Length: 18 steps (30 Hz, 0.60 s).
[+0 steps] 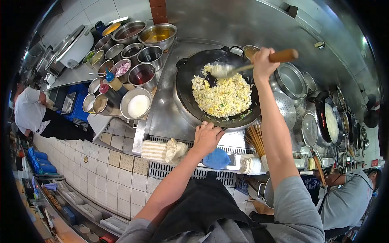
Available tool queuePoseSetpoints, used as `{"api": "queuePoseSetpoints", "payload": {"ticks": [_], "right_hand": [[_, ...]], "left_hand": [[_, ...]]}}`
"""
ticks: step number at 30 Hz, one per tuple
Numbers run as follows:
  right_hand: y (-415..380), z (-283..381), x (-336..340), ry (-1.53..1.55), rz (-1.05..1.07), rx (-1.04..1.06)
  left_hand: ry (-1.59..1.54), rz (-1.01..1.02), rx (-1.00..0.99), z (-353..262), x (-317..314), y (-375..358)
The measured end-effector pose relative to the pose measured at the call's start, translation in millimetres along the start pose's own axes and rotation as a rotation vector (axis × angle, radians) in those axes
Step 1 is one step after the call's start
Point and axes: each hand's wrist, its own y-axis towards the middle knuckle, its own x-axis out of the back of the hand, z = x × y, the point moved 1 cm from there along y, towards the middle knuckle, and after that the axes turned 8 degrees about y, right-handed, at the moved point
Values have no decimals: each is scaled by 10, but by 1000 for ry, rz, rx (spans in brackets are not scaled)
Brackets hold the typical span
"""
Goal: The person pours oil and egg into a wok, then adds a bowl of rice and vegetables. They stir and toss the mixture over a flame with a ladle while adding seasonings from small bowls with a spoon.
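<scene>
A large black wok (188, 95) sits on the steel stove and holds a heap of fried rice (225, 97) with yellow egg bits. My right hand (265, 62) is closed round the long shaft of a ladle (283, 55), whose wooden grip end sticks out to the right. The ladle's metal head is smeared by motion over the rice at the wok's far side. At the near rim, my left hand (206, 137) is closed on the wok's edge, fingertips over the rim and the palm side hidden. A blue cloth (217, 158) lies just below this hand.
Steel bowls (159, 35) of sauces and ingredients and squeeze bottles (115, 83) crowd the left counter. A striped towel (154, 149) and bamboo sticks (255, 139) line the stove's front. A perforated skimmer (283, 109) and pans are right. Co-workers stand left (30, 107) and right (348, 198).
</scene>
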Motion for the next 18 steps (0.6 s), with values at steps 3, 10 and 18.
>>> {"api": "queuePoseSetpoints", "payload": {"ticks": [3,10,18], "right_hand": [[-21,388,-76,-97,16,-320],[-234,291,-356,61,74,-118],[83,929,-408,-180,155,-364]], "left_hand": [[-3,13,4,6,20,13],[-12,-57,-45,-4,-28,24],[-27,-39,-20,11,-18,-2]]}}
